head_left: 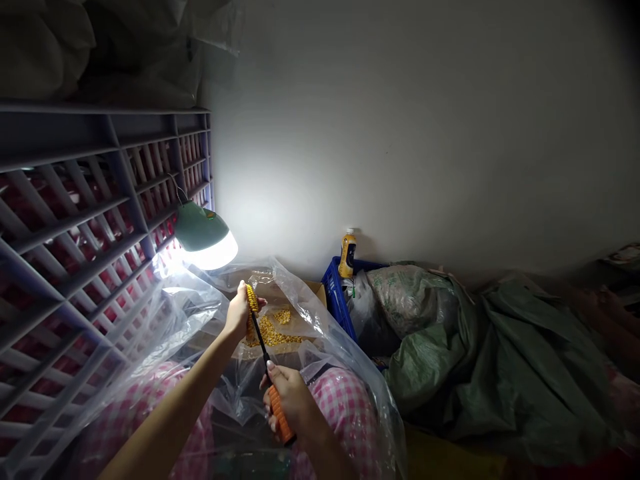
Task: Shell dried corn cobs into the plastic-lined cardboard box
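Note:
My left hand (238, 311) is closed round a yellow corn cob (251, 307), held upright over a cardboard box (300, 293) lined with clear plastic. My right hand (290, 398) grips the orange handle of a screwdriver (279, 412); its dark shaft runs up to the cob and touches its side. Loose yellow kernels (274, 328) lie in a pile inside the box just beyond the cob.
A green lamp (205, 237) shines at the left, hung on a purple plastic crate rack (90, 220). Clear plastic sheet (190, 313) covers my pink checked lap. A blue crate (336, 293), a yellow bottle (347, 253) and green sacks (490, 347) lie to the right.

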The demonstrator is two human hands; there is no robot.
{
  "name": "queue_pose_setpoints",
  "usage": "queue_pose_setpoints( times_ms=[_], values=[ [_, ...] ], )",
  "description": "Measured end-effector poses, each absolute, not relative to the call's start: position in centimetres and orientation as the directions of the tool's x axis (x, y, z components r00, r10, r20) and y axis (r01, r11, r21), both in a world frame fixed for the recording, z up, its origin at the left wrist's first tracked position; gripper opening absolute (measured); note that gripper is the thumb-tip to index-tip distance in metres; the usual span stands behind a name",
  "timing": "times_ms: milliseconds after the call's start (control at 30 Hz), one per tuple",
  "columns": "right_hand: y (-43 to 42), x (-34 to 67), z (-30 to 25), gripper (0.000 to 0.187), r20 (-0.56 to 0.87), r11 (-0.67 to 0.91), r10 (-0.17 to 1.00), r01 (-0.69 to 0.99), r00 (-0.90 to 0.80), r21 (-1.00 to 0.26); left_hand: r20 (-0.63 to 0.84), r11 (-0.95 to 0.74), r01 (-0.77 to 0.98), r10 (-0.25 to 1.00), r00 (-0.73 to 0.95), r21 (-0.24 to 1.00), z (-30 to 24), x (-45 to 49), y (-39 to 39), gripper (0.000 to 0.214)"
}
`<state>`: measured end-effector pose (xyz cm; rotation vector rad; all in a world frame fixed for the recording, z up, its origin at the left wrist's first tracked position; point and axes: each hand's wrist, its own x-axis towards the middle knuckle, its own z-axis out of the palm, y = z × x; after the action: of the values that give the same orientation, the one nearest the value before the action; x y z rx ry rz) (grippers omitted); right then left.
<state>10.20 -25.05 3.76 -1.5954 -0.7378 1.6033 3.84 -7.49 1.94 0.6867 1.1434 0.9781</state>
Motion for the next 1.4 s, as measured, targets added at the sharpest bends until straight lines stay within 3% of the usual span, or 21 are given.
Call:
queue_pose_setpoints(
  times_ms=[67, 100, 167, 233, 300, 333, 400, 500, 567, 633, 667, 733, 800, 867, 933, 1033, 1133, 1200, 1233, 1300, 1400],
  values=[
    [-24.9, 10.3, 3.8, 0.041, -0.578, -0.569, 0.816, -0.155, 0.015, -0.808, -0.44, 0.452, -0.269, 0.892, 0.107, 0.851, 2.1, 3.9, -7.5, 0.052],
    [-24.9, 10.2, 3.8, 0.04, -0.566, -0.56, 0.823, -0.091, 0.056, -0.823, -0.444, 0.457, -0.278, 0.889, 0.111, 0.845, 2.1, 3.9, -7.5, 0.052],
    [-25.1, 9.9, 4.1, 0.034, -0.455, -0.498, 0.862, 0.206, 0.224, -0.842, -0.44, 0.452, -0.305, 0.891, 0.109, 0.838, 2.0, 4.0, -7.5, 0.05],
    [-25.2, 9.6, 4.5, 0.027, -0.284, -0.441, 0.892, 0.543, 0.351, -0.714, -0.432, 0.44, -0.313, 0.896, 0.097, 0.842, 1.7, 4.1, -7.4, 0.048],
    [-25.3, 9.5, 4.9, 0.024, -0.196, -0.422, 0.903, 0.706, 0.382, -0.569, -0.427, 0.432, -0.308, 0.9, 0.086, 0.848, 1.4, 4.1, -7.3, 0.048],
    [-25.3, 9.5, 5.0, 0.024, -0.194, -0.42, 0.905, 0.718, 0.379, -0.555, -0.426, 0.431, -0.305, 0.9, 0.087, 0.849, 1.3, 4.1, -7.3, 0.048],
    [-25.2, 9.7, 4.9, 0.026, -0.25, -0.421, 0.904, 0.626, 0.346, -0.656, -0.425, 0.432, -0.309, 0.9, 0.094, 0.847, 1.1, 4.0, -7.2, 0.048],
    [-24.7, 10.2, 4.3, 0.033, -0.453, -0.493, 0.868, 0.231, 0.205, -0.839, -0.425, 0.436, -0.318, 0.899, 0.107, 0.842, 1.2, 3.9, -7.2, 0.049],
    [-24.5, 10.4, 4.0, 0.04, -0.556, -0.556, 0.827, -0.023, 0.08, -0.831, -0.432, 0.444, -0.299, 0.895, 0.112, 0.844, 1.3, 3.9, -7.3, 0.05],
    [-24.4, 10.3, 3.9, 0.045, -0.583, -0.578, 0.812, -0.111, 0.028, -0.809, -0.438, 0.449, -0.284, 0.893, 0.105, 0.847, 1.5, 3.9, -7.3, 0.051],
    [-24.5, 10.2, 3.9, 0.044, -0.576, -0.573, 0.816, -0.064, 0.057, -0.817, -0.44, 0.45, -0.286, 0.892, 0.102, 0.846, 1.6, 4.0, -7.3, 0.05],
    [-24.6, 9.9, 4.2, 0.037, -0.473, -0.512, 0.855, 0.201, 0.213, -0.835, -0.438, 0.446, -0.302, 0.894, 0.096, 0.843, 1.7, 4.0, -7.4, 0.049],
    [-24.7, 9.6, 4.4, 0.027, -0.284, -0.434, 0.895, 0.522, 0.345, -0.734, -0.433, 0.439, -0.307, 0.897, 0.092, 0.844, 1.6, 4.0, -7.3, 0.048],
    [-24.7, 9.5, 4.5, 0.023, -0.18, -0.398, 0.909, 0.657, 0.376, -0.64, -0.431, 0.436, -0.307, 0.898, 0.089, 0.846, 1.5, 4.0, -7.3, 0.048],
    [-24.6, 9.5, 4.5, 0.025, -0.264, -0.423, 0.9, 0.557, 0.346, -0.714, -0.445, 0.451, -0.321, 0.89, 0.094, 0.833, 1.3, 4.0, -7.1, 0.049],
    [-24.3, 9.8, 4.6, 0.034, -0.505, -0.524, 0.847, 0.101, 0.164, -0.846, -0.451, 0.456, -0.339, 0.887, 0.099, 0.823, 0.9, 4.0, -7.0, 0.051],
    [-24.0, 10.0, 5.1, 0.038, -0.61, -0.591, 0.792, -0.26, -0.009, -0.763, -0.426, 0.428, -0.301, 0.901, 0.078, 0.852, 0.6, 4.0, -6.9, 0.052],
    [-24.0, 10.0, 5.3, 0.039, -0.623, -0.602, 0.782, -0.289, -0.027, -0.744, -0.414, 0.416, -0.289, 0.908, 0.071, 0.862, 0.6, 4.0, -6.9, 0.052],
    [-24.0, 9.9, 5.4, 0.038, -0.619, -0.603, 0.785, -0.216, 0.007, -0.768, -0.412, 0.415, -0.292, 0.908, 0.074, 0.862, 0.6, 4.0, -6.9, 0.052],
    [-24.1, 9.8, 5.3, 0.033, -0.533, -0.552, 0.829, 0.095, 0.172, -0.828, -0.416, 0.421, -0.296, 0.906, 0.085, 0.857, 0.6, 4.0, -7.0, 0.053],
    [-24.2, 9.4, 4.9, 0.026, -0.272, -0.447, 0.89, 0.578, 0.367, -0.683, -0.406, 0.411, -0.27, 0.91, 0.077, 0.871, 0.5, 4.0, -7.0, 0.054]
  ],
)
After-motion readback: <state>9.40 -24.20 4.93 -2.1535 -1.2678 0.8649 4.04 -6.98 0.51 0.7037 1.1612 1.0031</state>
